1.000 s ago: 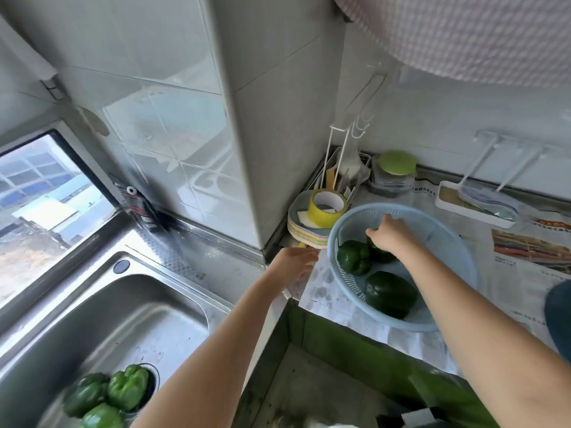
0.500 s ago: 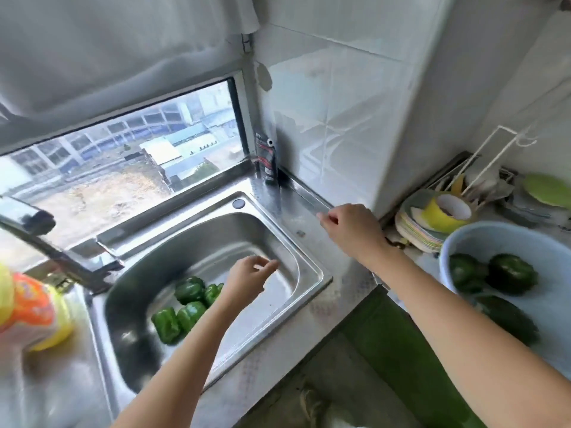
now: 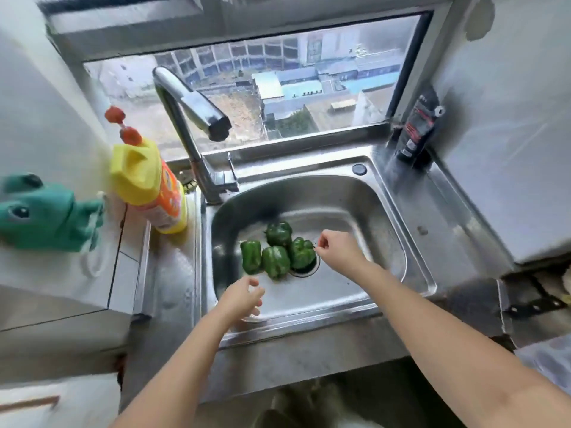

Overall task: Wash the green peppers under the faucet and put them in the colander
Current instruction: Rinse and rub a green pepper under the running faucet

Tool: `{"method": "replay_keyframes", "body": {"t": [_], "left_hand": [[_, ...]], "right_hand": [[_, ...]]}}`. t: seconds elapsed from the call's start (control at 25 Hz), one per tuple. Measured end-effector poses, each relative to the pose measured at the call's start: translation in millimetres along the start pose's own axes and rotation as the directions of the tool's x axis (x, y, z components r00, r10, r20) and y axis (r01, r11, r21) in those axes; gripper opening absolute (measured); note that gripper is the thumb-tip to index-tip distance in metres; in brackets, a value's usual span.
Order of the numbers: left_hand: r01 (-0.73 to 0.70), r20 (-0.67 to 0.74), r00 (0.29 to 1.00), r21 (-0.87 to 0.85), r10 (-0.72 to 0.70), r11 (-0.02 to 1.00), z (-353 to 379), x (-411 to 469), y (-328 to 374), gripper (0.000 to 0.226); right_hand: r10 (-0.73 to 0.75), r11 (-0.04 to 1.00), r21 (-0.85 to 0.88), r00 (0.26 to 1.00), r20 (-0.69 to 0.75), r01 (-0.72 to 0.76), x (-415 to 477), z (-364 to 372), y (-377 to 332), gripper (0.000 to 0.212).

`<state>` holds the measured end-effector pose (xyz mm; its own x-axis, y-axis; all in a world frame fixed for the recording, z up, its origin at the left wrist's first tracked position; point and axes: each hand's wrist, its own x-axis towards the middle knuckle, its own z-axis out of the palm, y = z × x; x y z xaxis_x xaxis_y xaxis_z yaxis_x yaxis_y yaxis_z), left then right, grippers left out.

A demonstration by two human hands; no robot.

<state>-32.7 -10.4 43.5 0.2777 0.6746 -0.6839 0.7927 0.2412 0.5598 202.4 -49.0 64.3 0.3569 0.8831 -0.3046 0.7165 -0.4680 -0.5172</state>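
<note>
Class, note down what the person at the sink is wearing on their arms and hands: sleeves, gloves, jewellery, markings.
Nothing worn shows. The left hand and right hand are bare, without gloves, rings or a watch, and both forearms are uncovered to the frame's lower edge.

You swung off the colander; left hand [image 3: 244, 296] and right hand [image 3: 336, 248] now hover right by the green peppers [image 3: 276, 251].

Text check: we read nothing legible. Print on the orange label of the yellow bottle [image 3: 156, 193] and the red-and-white markings on the black pouch [image 3: 417, 128] are too blurred.
</note>
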Motion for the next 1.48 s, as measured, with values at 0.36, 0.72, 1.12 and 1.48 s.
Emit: {"method": "replay_keyframes", "body": {"t": [0.36, 0.72, 1.12, 1.48], "left_hand": [[0.257, 0.089, 0.962, 0.011, -0.257, 0.966, -5.5, 23.9, -8.2, 0.025], [0.427, -0.107, 0.886, -0.193, -0.451, 0.884, 1.8, 31.3, -6.9, 0.025], [0.378, 0.106, 0.905, -0.647, -0.412, 0.663, -14.6, 31.3, 11.4, 0.027], [0.111, 0.111, 0.994, -0.951, -0.014, 0.288, -26.2, 27.3, 84.9, 0.043]], "right_hand": [[0.015, 0.980, -0.187, 0.914, 0.404, 0.067, 105.5, 58.1, 17.1, 0.075], [-0.036, 0.961, -0.221, 0.869, 0.494, 0.166, 136.0, 107.2, 33.5, 0.092], [-0.022, 0.998, -0.049, 0.907, 0.421, 0.047, 120.5, 58.5, 13.1, 0.074], [-0.345, 0.839, 0.544, 0.794, 0.500, 0.022, 75.3, -13.7, -53.6, 0.042]]}}
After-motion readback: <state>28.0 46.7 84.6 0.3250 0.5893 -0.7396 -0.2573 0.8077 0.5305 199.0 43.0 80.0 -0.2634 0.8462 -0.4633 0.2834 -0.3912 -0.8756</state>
